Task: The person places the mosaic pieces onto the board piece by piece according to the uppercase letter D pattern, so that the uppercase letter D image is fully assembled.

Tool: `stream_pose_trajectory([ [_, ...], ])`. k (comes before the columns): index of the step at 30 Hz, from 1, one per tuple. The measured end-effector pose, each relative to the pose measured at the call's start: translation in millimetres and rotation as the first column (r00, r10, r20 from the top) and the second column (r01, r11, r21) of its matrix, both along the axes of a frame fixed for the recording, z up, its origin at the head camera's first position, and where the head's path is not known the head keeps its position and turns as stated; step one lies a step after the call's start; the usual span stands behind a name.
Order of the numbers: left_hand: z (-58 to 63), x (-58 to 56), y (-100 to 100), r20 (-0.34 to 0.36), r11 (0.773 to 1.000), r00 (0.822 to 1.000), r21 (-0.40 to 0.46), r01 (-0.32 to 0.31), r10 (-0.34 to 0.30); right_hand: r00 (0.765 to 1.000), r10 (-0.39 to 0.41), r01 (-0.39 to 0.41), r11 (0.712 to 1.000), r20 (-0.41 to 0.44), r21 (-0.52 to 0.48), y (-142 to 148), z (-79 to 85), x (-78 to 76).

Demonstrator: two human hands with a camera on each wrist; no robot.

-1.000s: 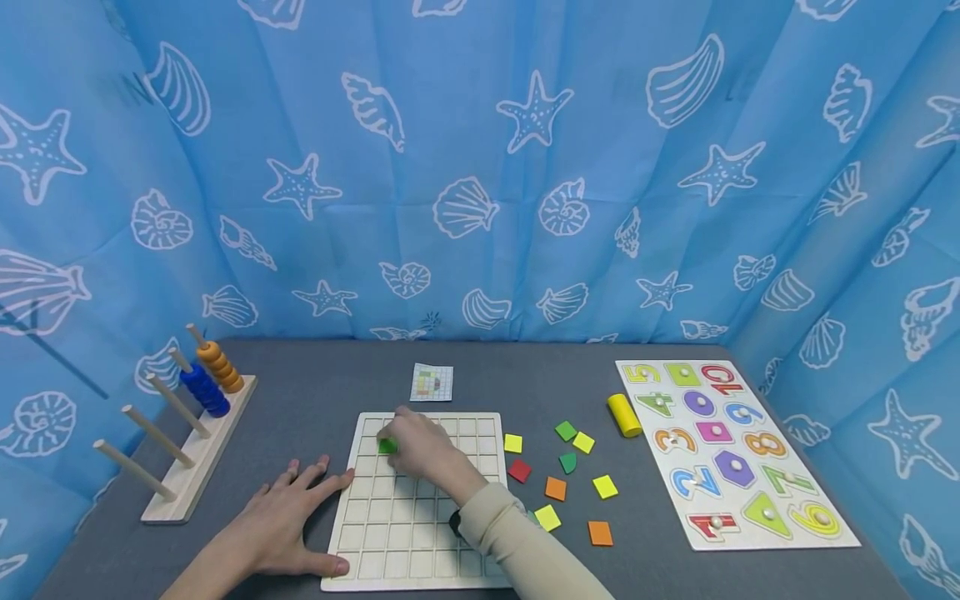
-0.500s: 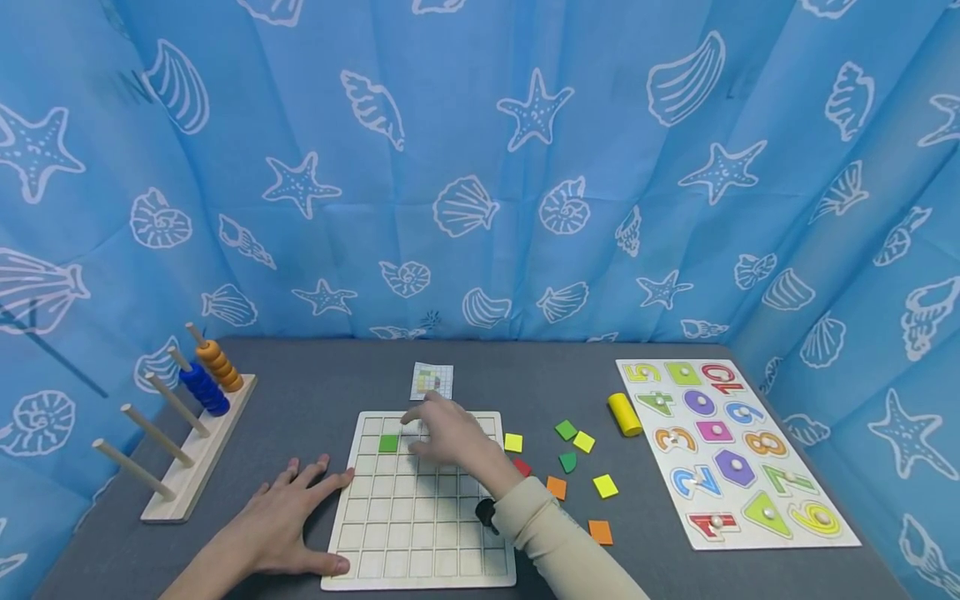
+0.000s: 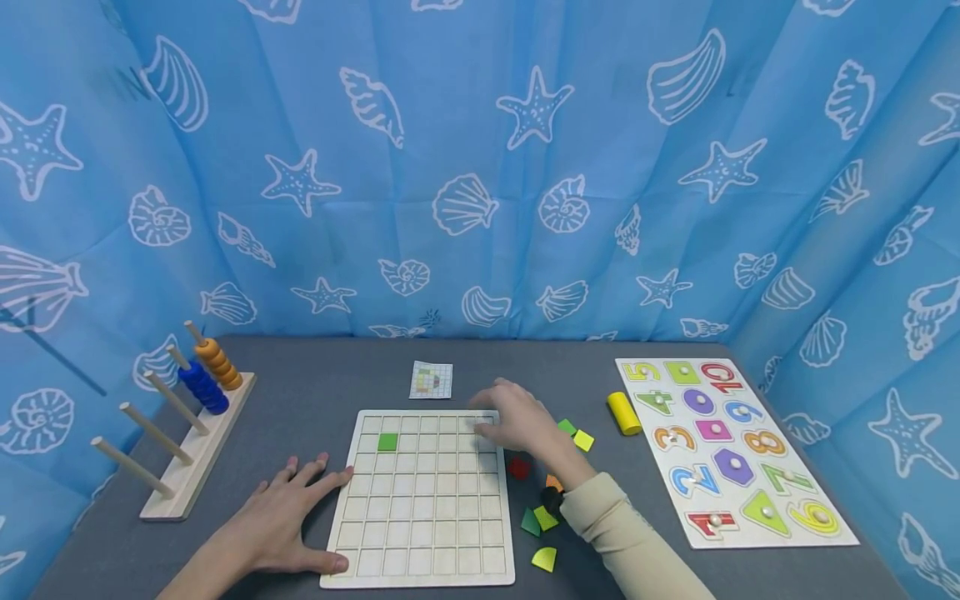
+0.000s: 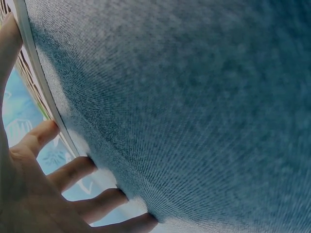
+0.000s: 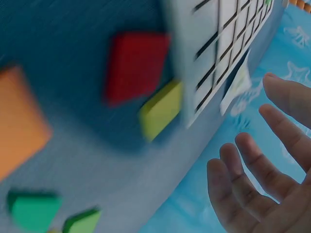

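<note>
2 hands: R hand [image 3: 516,419] is loose w/ nothing in it, at approx 2 o'clock on the board [image 3: 399,508]; L hand [image 3: 288,521] is spread wide, holds no pc, touches the 9 o'clock edge. Looks like just the start: 1 green sq [image 3: 387,442] is in at 11 o'clock, loose pcs [image 3: 544,559] lie off at 3 o'clock. Half a sec ago, R hand was nearer the sq.
</note>
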State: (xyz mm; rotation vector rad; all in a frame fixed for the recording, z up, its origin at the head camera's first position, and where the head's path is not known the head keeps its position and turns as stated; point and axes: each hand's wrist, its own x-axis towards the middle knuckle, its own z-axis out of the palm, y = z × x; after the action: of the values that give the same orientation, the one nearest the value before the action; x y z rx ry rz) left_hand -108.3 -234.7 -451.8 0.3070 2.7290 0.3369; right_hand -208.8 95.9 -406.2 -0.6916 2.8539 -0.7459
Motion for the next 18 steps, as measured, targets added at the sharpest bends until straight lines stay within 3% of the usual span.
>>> stream_pose_trajectory([
  [9, -1.5, 1.2, -2, -0.006, 1.000, 1.000, 0.000, -0.003, 0.003, 0.993, -0.114, 0.111, 0.991, 0.036, 0.070, 48, -2.1, -3.6],
  [18, -1.1, 1.4, 0, -0.004, 1.000, 1.000, 0.001, -0.001, 0.001, 0.985, -0.156, 0.145, 0.979, 0.071, 0.140, 85, -8.0, -4.3],
])
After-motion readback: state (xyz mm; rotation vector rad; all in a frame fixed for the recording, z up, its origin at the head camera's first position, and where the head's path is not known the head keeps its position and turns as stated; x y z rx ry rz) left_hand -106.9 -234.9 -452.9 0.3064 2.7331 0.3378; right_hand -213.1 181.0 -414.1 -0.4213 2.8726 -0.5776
